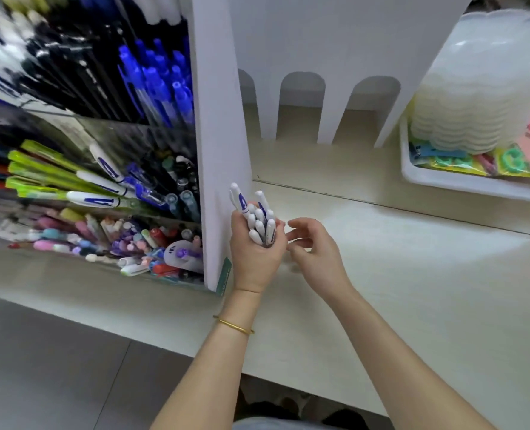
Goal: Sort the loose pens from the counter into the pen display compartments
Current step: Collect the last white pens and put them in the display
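**While left hand grips the pens, right hand hangs loose beside it**

Where both bare forearms rise from the bottom edge, they meet at centre frame.

- Left hand (254,259): wrist straight, back of hand toward the camera, fingers wrapped round a bundle of pens (259,220). Thin gold bangle (234,325) on the forearm below it.
- Pens white with blue marking, blunt white ends up. 2 stand higher than the rest. Lower ends are hidden in the fist, and the full count is not readable.
- Bundle is held upright over the pale counter (412,290), just beside the white side panel of the pen display (217,135). Touching the panel or not: cannot tell.
- Right hand (316,252): just right of the bundle, palm turned left, fingers loosely curled, holding nothing. Fingertips are close to the pens; contact cannot be told. Forearm enters from lower right.

Display fills the left of the frame, with clear compartments.

- Upper left: blue-capped pens (164,79) and dark pens, blurred.
- Middle left: matching white-and-blue pens (98,198) with yellow-green barrels, lying slanted.
- Lower left: mixed pastel pens (108,237).

Upper right holds a white tray (443,183) with coloured items and a stack of translucent containers (462,113).
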`<state>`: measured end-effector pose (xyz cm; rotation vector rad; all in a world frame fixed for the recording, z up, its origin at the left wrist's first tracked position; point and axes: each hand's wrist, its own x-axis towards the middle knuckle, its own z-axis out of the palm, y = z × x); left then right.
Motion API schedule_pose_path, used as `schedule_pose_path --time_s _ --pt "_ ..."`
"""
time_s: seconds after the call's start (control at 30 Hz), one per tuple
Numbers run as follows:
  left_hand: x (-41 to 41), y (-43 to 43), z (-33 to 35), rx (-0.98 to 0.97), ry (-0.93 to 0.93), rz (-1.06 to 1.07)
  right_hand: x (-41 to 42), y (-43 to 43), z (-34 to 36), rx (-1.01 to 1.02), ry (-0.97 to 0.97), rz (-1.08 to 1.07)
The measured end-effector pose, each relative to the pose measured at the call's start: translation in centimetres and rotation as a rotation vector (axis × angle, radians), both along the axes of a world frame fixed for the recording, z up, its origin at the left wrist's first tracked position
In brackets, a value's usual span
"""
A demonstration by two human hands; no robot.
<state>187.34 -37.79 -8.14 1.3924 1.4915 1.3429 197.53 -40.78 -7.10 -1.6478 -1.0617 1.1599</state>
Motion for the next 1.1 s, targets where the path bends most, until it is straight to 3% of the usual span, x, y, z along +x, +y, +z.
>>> schedule_pose_path --time_s 0.43,1.1 --pt "0.6 -0.8 -0.9 -0.135 -0.062 -0.128 1.1 0.4 0.8 0.012 -0.019 -0.079" --pt "1.9 -1.6 0.7 -0.097 -0.151 -0.028 2.0 -1.0 2.2 -0.002 0.02 -0.129"
